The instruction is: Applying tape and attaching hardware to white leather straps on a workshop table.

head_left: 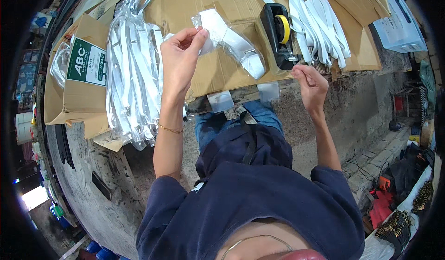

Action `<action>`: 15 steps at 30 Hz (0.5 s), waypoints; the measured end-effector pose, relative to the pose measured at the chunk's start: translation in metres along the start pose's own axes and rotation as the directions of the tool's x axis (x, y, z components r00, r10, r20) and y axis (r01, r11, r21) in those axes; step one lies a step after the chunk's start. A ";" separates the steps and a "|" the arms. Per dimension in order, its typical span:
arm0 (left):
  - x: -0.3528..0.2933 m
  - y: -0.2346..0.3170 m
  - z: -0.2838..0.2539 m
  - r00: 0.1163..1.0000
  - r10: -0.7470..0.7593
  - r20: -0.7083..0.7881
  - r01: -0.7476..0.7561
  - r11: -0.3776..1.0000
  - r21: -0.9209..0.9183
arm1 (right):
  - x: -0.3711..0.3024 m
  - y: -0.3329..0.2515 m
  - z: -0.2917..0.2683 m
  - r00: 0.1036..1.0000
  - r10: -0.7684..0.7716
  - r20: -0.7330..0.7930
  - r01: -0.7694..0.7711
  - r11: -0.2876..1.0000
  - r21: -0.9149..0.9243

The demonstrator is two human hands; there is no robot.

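Observation:
My left hand (183,51) pinches the upper end of a clear plastic bag (252,58) between thumb and forefinger. Inside the bag is a folded white strap (236,42) with a metal-looking buckle. To the right stands a black tape dispenser (268,37) carrying a tape roll on a yellow core (283,28). At the dispenser's cutting edge, the fingertips of my right hand (313,86) are pressed together on the end of the tape, which is clear and barely visible.
Flattened cardboard (211,77) covers the worktop. Several bagged white straps (132,70) hang over its front edge beside an open carton (69,100) at left. Loose white straps (320,23) lie right of the dispenser, near a light-blue box (399,25). Small clear pieces (221,101) hang from the edge.

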State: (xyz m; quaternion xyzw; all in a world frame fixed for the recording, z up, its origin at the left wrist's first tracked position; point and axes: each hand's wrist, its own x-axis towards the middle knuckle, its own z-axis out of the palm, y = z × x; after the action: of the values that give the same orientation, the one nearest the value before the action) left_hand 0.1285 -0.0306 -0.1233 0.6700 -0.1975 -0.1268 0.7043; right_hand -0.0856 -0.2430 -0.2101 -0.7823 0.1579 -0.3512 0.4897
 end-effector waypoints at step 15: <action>0.002 -0.003 0.001 1.000 -0.013 -0.010 0.013 1.000 0.000 | -0.004 -0.003 -0.001 0.997 -0.048 -0.052 0.042 0.992 -0.121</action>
State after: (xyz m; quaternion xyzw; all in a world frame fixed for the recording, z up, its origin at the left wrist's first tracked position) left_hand 0.1298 -0.0323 -0.1257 0.6718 -0.1897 -0.1280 0.7045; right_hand -0.0897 -0.2398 -0.2090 -0.8037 0.1742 -0.3733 0.4294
